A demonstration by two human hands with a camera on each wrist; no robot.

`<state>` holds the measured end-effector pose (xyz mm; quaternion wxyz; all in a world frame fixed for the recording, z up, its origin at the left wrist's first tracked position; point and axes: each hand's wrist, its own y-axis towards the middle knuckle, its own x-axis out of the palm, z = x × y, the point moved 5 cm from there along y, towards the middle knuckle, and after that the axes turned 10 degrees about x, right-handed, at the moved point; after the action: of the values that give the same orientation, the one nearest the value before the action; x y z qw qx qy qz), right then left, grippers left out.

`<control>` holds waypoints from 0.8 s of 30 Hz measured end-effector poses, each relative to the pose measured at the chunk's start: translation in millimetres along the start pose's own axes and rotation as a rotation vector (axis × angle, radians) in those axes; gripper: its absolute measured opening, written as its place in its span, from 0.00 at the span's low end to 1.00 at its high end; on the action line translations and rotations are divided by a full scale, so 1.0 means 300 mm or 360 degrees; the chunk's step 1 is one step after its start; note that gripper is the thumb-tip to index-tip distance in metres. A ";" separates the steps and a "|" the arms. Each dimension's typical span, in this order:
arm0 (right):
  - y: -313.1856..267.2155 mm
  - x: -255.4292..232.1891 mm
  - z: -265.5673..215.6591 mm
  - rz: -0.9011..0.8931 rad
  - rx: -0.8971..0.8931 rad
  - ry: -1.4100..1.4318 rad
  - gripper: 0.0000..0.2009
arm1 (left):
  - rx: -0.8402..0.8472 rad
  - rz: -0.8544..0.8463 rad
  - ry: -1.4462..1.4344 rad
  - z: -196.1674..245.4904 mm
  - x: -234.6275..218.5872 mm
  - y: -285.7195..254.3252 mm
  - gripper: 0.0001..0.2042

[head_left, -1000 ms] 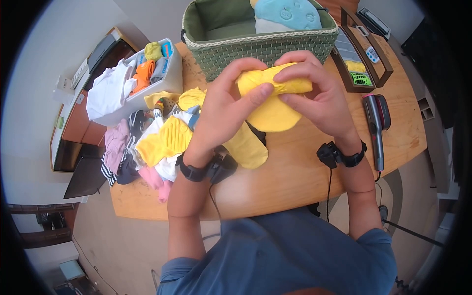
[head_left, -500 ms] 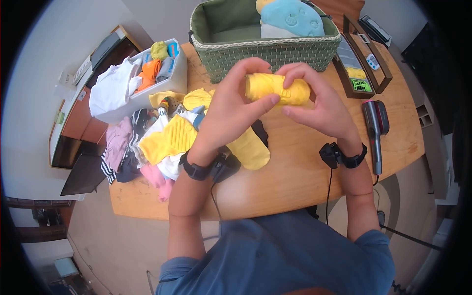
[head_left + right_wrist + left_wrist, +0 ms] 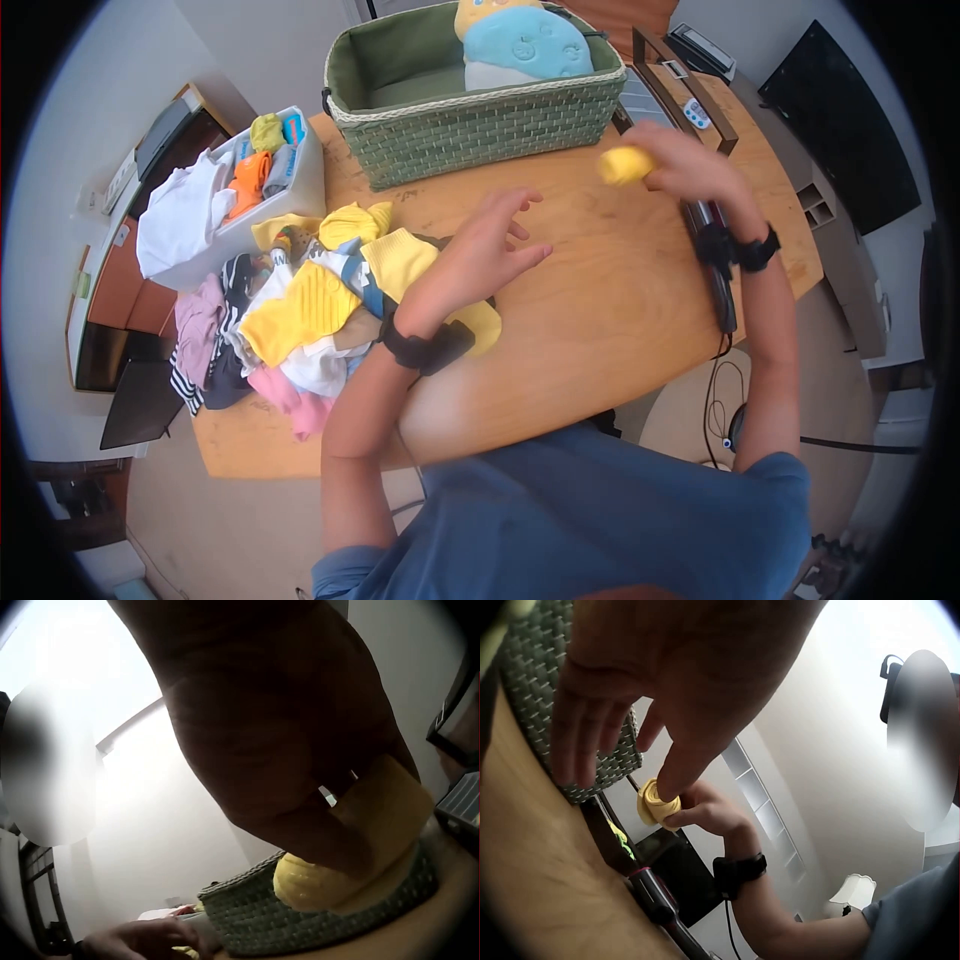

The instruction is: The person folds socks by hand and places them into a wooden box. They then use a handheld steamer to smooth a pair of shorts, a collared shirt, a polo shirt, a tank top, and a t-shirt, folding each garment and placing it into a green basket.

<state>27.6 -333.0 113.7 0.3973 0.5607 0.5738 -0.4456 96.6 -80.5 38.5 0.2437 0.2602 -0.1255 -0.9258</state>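
My right hand (image 3: pixel 690 165) holds a rolled-up yellow sock (image 3: pixel 625 166) by one end, above the right part of the table near the wooden box. In the left wrist view the sock's coiled end (image 3: pixel 658 801) faces the camera, with the thumb and fingers around its side. My left hand (image 3: pixel 490 245) holds nothing; its fingers are loosely bent over the table, just right of the clothes pile. Yellow socks (image 3: pixel 302 312) lie in that pile among white, pink and striped pieces. Another yellow sock (image 3: pixel 483 326) lies partly hidden under the left wrist.
A green woven basket (image 3: pixel 480 145) with a blue plush toy (image 3: pixel 528 50) stands at the back. Left of it is a white bin (image 3: pixel 275 215) of folded clothes. The wooden box (image 3: pixel 715 105) with its lid raised sits back right, and a hair styling brush (image 3: pixel 718 290) lies near the right edge.
Both hands were rolling the yellow sock together. The left hand has let go and drawn away to the left; the right hand has carried the roll to the right. The head view has shifted.
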 end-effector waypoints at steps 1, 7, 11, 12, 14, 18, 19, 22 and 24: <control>0.015 -0.031 0.102 0.0066 0.0120 -0.0067 0.22 | -0.0015 -0.0006 -0.0020 -0.024 0.011 0.001 0.26; 0.187 -0.066 0.475 -0.0035 0.0642 -0.0400 0.20 | -0.0131 -0.0062 -0.0070 -0.130 0.087 0.001 0.21; 0.298 -0.022 0.590 -0.0048 0.0730 -0.0457 0.20 | -0.0123 -0.0059 -0.0054 -0.183 0.118 -0.011 0.19; 0.315 -0.012 0.612 -0.0048 0.0762 -0.0469 0.20 | -0.0125 -0.0072 -0.0027 -0.182 0.117 -0.011 0.19; 0.333 0.017 0.661 -0.0066 0.0873 -0.0489 0.20 | -0.0125 -0.0084 0.0007 -0.181 0.116 -0.011 0.19; 0.379 0.061 0.713 -0.0117 0.0921 -0.0600 0.20 | -0.0104 -0.0078 0.0015 -0.183 0.112 -0.013 0.18; 0.391 0.074 0.721 -0.0123 0.0870 -0.0645 0.19 | -0.0094 -0.0080 0.0010 -0.183 0.113 -0.015 0.18; 0.370 0.056 0.733 0.0150 0.1006 -0.0477 0.18 | -0.0088 -0.0082 0.0041 -0.184 0.117 -0.014 0.16; 0.352 0.049 0.692 0.0160 0.0874 -0.0469 0.18 | -0.0094 -0.0085 0.0036 -0.184 0.118 -0.013 0.16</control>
<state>123.1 -530.2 33.0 0.3317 0.6040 0.3397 -0.6401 98.9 -101.3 -23.9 0.2279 0.2667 -0.0884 -0.9323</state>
